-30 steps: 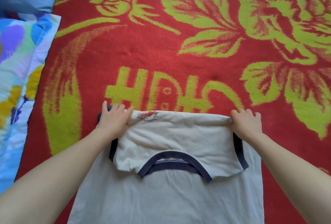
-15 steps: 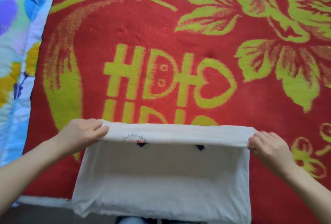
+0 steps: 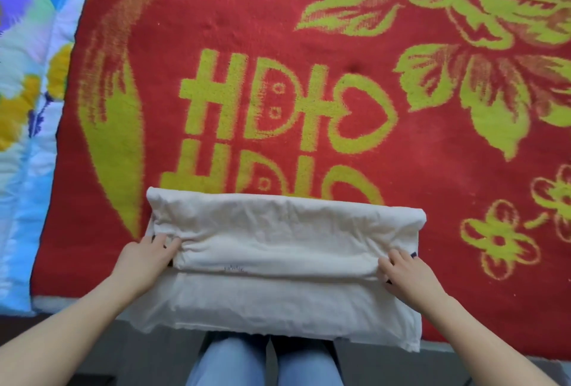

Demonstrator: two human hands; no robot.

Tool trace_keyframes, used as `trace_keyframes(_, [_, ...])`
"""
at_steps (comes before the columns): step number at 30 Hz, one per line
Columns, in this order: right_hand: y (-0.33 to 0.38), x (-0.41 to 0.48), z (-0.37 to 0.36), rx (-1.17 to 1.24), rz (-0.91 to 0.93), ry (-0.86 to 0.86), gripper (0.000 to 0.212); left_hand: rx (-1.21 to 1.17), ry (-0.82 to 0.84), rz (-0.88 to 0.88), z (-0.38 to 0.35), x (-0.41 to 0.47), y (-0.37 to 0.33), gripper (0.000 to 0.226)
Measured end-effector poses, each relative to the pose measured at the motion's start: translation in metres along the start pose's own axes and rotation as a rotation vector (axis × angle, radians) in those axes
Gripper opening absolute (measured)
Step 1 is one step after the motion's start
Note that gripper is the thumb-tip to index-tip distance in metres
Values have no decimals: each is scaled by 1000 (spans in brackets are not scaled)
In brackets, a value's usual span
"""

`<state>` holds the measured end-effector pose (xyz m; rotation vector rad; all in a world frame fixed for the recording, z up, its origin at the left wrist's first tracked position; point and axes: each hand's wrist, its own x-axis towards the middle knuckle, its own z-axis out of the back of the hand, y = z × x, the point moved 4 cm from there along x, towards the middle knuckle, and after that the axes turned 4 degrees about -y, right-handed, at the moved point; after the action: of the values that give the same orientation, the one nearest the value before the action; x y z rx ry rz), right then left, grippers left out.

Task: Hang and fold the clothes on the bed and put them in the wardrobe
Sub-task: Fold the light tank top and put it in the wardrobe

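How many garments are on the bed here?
1: the cream shirt, folded at the near edge of the red blanket, left hand and right hand gripping its ends. More may lie out of view.

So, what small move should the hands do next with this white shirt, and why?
Probably lay the flap down flat and smooth it: the left hand and right hand hold the folded flap of the white shirt at its ends, and it looks wrinkled and puffed.

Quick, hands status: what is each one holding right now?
Left hand: grips the left end of the folded white T-shirt.
Right hand: grips its right end.
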<state>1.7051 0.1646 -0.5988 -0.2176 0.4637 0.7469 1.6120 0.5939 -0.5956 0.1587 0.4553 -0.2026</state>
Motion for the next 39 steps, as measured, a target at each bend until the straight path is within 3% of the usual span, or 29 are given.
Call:
trace_keyframes(3, [2,8,2,38,-184,86,34,37,470,246,-21,-3,-1,54])
trace_keyframes(4, [1,11,6,65,-258,70,29,17,473,264,-19,0,-2,49])
trace_keyframes(5, [1,14,11,103,-303,44,25,12,416,262,-12,5,-4,42])
trace_keyframes(9, [4,34,27,160,-368,-167,37,-33,-263,171,29,36,-9,33])
trace_keyframes(10, [4,42,29,157,-393,-181,41,-55,-305,186,32,43,-7,37])
trace_keyframes(13, [-3,63,26,105,-450,-88,55,-104,-51,338,20,67,13,66])
trace_keyframes(14, [-8,66,23,73,-461,-20,56,-78,69,381,14,71,19,63])
trace_keyframes(16, [-19,69,17,0,-462,59,47,-33,139,369,9,76,29,34])
trace_keyframes(18, [-31,68,19,-38,-457,80,32,-27,109,306,12,74,37,13])
trace_keyframes(24, [-59,74,51,-66,-401,50,19,-192,-116,191,59,69,63,7])
trace_keyframes(29, [-90,71,94,134,-574,-148,10,-288,-385,274,107,76,87,5])
trace_keyframes(34, [-83,52,99,153,-505,-100,10,-308,-443,140,117,68,72,4])
trace_keyframes(36, [-74,35,95,78,-393,-231,18,-324,-505,101,110,53,69,1])
trace_keyframes(39, [-55,-3,88,-15,-134,-571,23,-269,-527,-94,90,20,60,2])
